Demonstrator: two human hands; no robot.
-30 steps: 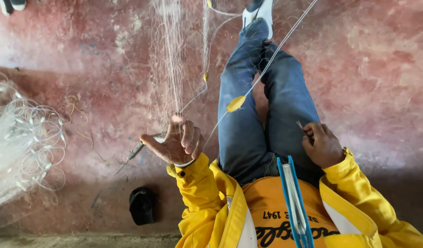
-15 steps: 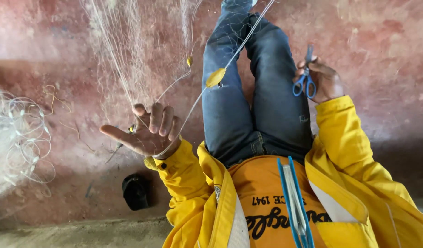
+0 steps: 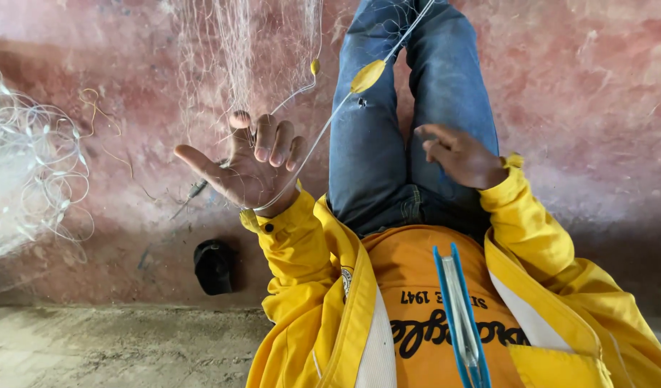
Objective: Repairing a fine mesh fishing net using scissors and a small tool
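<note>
Since the last frame the scissors are gone from the right hand (image 3: 463, 154); it is now hovering empty over the right thigh, fingers loosely curled, gripping nothing. The left hand (image 3: 248, 169) has come up and closer, palm up, thumb sticking out to the side, fingers half bent.

The net (image 3: 237, 50) is hanging down from the top of frame, its fine mesh draping onto the left fingers (image 3: 262, 140); whether they are pinching it, cannot tell. A white line (image 3: 309, 154) is running across the left palm toward the wrist and up over the left knee, carrying a yellow float (image 3: 367, 75). A smaller float (image 3: 314, 67) is sitting on a second line just beside the net.

Legs in jeans (image 3: 388, 144) are stretching out on the reddish floor (image 3: 596, 86). A tangle of clear line (image 3: 36, 165) is lying at the left edge. A dark object (image 3: 213, 266) is lying on the floor below the left wrist. A blue netting tool (image 3: 459, 316) is resting against the chest.
</note>
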